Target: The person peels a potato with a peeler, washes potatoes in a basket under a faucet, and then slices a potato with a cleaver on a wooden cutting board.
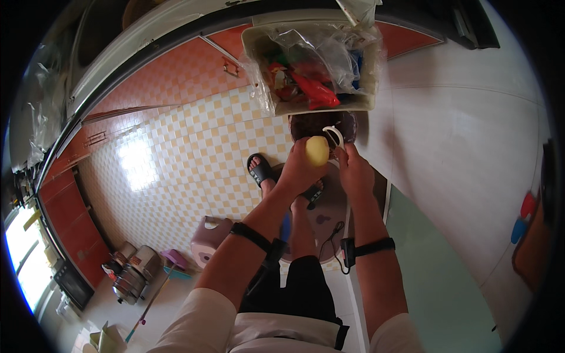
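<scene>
A pale yellow peeled potato (317, 151) sits in my left hand (296, 164), whose fingers wrap around its left and lower sides. My right hand (354, 169) grips a white peeler (337, 133) by its lower end. The peeler's curved head points up and stands just right of the potato, seemingly apart from it. Beneath both hands is a dark round container (304, 125), partly hidden by them and by the bin above. Dark scraps seem to lie inside it, too dim to tell exactly.
A beige bin (371, 103), lined with clear plastic and holding red packaging (315, 90), stands just beyond my hands. Red cabinets (176, 81) run along the far left. A pink stool (211, 240) is at my left. A broom handle (152, 295) and metal appliance (132, 284) stand farther left.
</scene>
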`<state>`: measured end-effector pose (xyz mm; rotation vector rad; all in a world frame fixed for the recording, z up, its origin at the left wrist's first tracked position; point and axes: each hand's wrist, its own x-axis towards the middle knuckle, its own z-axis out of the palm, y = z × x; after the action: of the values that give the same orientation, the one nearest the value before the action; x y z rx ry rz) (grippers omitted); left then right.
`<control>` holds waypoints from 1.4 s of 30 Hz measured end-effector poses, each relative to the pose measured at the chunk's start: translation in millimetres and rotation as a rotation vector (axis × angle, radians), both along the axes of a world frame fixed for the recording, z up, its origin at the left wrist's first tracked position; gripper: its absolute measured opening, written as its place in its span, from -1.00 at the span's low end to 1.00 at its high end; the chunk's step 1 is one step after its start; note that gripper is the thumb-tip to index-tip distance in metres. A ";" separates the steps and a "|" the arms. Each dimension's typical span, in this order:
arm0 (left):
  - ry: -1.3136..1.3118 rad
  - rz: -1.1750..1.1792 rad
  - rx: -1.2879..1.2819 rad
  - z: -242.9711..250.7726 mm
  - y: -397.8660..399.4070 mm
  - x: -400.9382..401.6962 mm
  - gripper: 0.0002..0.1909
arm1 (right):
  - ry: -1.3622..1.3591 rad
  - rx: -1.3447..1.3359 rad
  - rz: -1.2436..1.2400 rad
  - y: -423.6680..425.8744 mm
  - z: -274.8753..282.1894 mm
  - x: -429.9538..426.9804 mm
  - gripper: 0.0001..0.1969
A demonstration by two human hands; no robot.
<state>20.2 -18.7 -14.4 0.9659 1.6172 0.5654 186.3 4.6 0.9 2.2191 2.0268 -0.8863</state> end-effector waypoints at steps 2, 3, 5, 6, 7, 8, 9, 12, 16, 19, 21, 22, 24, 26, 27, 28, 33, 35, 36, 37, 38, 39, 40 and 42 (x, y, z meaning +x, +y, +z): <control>-0.157 0.081 0.042 -16.5 -9.9 -15.7 -0.11 | 0.008 -0.027 -0.021 -0.8 0.0 -9.6 -0.69; -0.159 0.083 0.042 -20.4 -12.1 -13.3 -0.11 | 0.005 -0.029 -0.020 0.0 -1.1 -9.2 -0.71; -0.212 0.174 0.079 -27.3 -16.5 -8.5 -0.13 | 0.002 -0.031 -0.016 0.1 -0.6 -6.2 -0.72; -0.210 0.173 0.077 -27.7 -15.9 -10.8 -0.13 | 0.078 -0.020 -0.041 -0.7 3.5 -6.6 -0.71; -0.214 0.156 0.045 -28.2 -14.4 -14.1 -0.14 | 0.153 -0.009 -0.065 -1.9 7.8 -7.6 -0.71; -0.217 0.139 0.013 -28.5 -13.0 -18.0 -0.15 | 0.157 -0.010 -0.065 -4.5 12.7 -10.5 -0.71; -0.226 0.139 0.012 -24.7 -9.2 -16.7 -0.15 | 0.174 0.031 -0.007 -4.6 26.0 -13.2 -0.72; -0.295 0.126 0.029 -7.5 1.0 -19.4 -0.20 | 0.214 0.038 0.077 -3.9 45.1 -22.0 -0.73; -0.265 0.125 -0.098 16.0 8.2 -13.8 -0.16 | 0.212 0.111 0.150 -0.4 44.1 -18.1 -0.76; -0.285 0.106 -0.099 11.8 6.8 -16.3 -0.17 | 0.174 0.257 0.188 -2.6 24.7 -14.5 -0.74; -0.190 0.036 0.056 -0.3 0.4 -15.9 -0.18 | 0.086 0.161 0.139 3.0 12.9 -10.2 -0.74; -0.192 0.034 0.054 -4.6 -1.9 -14.2 -0.18 | -0.004 0.064 0.091 5.2 8.9 -8.5 -0.73; -0.202 0.060 0.029 -14.5 -5.9 -9.0 -0.18 | -0.011 0.030 0.051 7.2 4.7 -7.7 -0.73; -0.204 0.076 0.019 -26.1 -9.2 -10.0 -0.18 | -0.014 -0.001 0.015 9.8 1.7 -8.9 -0.72; -0.095 0.028 0.083 -32.5 -10.3 -15.9 -0.16 | -0.033 -0.023 0.008 10.3 1.0 -10.9 -0.72; 0.015 -0.020 0.148 -38.0 -12.1 -19.8 -0.15 | -0.052 -0.045 0.000 10.2 0.5 -12.8 -0.72; -0.377 0.150 -0.096 -32.7 -13.0 -16.0 -0.14 | -0.013 0.067 -0.076 4.2 3.5 -9.3 -0.72; -0.363 0.182 -0.089 -32.2 -15.5 -24.0 -0.16 | 0.055 0.019 -0.122 2.6 13.5 -16.9 -0.72; -0.480 0.250 -0.141 -25.0 -9.4 -17.2 -0.18 | 0.122 0.008 -0.069 3.0 21.7 -8.9 -0.72; -0.582 0.321 -0.198 -18.0 -6.3 -16.3 -0.20 | 0.161 -0.001 -0.041 1.0 26.8 -6.9 -0.72; -0.584 0.321 -0.198 -11.1 -2.9 -15.1 -0.20 | 0.200 -0.010 -0.014 -0.8 31.7 -4.6 -0.72; -0.626 0.299 -0.228 -5.7 -1.3 -16.9 -0.22 | 0.190 0.001 0.033 -3.3 36.1 -6.6 -0.71; -0.669 0.277 -0.259 -2.3 -0.4 -18.1 -0.25 | 0.180 0.012 0.080 -4.8 37.7 -8.0 -0.71; -0.598 0.224 -0.219 -1.8 1.0 -16.1 -0.25 | 0.175 0.074 0.116 -6.4 35.5 -9.6 -0.71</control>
<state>4.0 -17.7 -16.2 0.3966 1.2140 0.7307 176.7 -1.8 36.4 2.1011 2.2729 -1.0427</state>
